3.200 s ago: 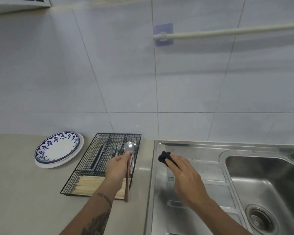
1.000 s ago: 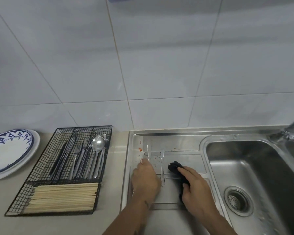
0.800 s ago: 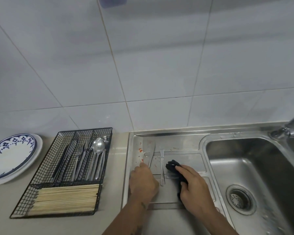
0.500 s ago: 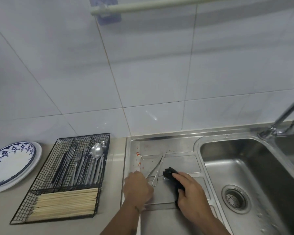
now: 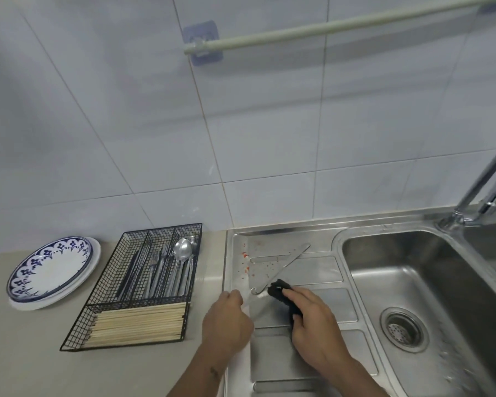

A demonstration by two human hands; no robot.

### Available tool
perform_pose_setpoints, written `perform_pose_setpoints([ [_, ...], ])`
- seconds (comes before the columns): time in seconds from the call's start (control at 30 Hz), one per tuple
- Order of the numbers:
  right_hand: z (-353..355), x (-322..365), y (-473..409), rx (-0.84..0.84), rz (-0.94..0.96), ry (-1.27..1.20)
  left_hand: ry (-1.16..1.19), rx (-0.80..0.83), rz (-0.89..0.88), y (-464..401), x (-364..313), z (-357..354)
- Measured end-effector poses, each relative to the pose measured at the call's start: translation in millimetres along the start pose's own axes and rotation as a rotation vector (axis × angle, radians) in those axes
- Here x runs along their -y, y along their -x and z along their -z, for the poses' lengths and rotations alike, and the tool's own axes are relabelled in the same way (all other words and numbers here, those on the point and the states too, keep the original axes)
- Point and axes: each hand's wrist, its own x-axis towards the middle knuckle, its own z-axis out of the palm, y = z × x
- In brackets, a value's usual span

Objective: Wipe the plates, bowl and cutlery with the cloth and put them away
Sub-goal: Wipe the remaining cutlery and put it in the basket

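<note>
My left hand [image 5: 226,319] grips the handle of a table knife [image 5: 289,263] over the sink's drainboard [image 5: 307,310]. The blade points up and to the right. My right hand [image 5: 312,322] holds a black cloth [image 5: 279,290] and presses it against the knife near the handle. A blue-patterned plate [image 5: 50,267] lies on a white plate [image 5: 95,253] at the left of the counter. Forks and spoons [image 5: 181,253] lie in a black wire cutlery basket [image 5: 118,287]. No bowl is in view.
Wooden chopsticks [image 5: 138,320] fill the basket's front section. Red specks [image 5: 245,256] dot the drainboard's far left. The sink basin [image 5: 418,287] with its drain [image 5: 404,329] is at the right, a tap [image 5: 481,190] behind it. A rail [image 5: 327,27] hangs on the tiled wall.
My left hand has picked the knife up from the drainboard and swung its blade to the right. My right hand has brought the cloth against it. The view has tilted upward.
</note>
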Motion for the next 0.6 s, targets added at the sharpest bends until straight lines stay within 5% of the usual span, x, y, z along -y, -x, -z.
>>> perform_pose_setpoints([
  [0.17,4,22,-4,-0.087,0.226,0.131,0.023,-0.165,-0.171,7,-10,15],
  [0.33,21,14,-19,-0.179,0.134,0.184,0.051,-0.321,-0.287,11,-15,30],
  [0.5,26,35,-19,-0.212,0.39,0.243,0.075,-0.428,-0.325,9,-17,36],
  [0.6,35,17,-24,-0.246,0.203,0.232,-0.03,-0.42,-0.354,10,-18,44],
])
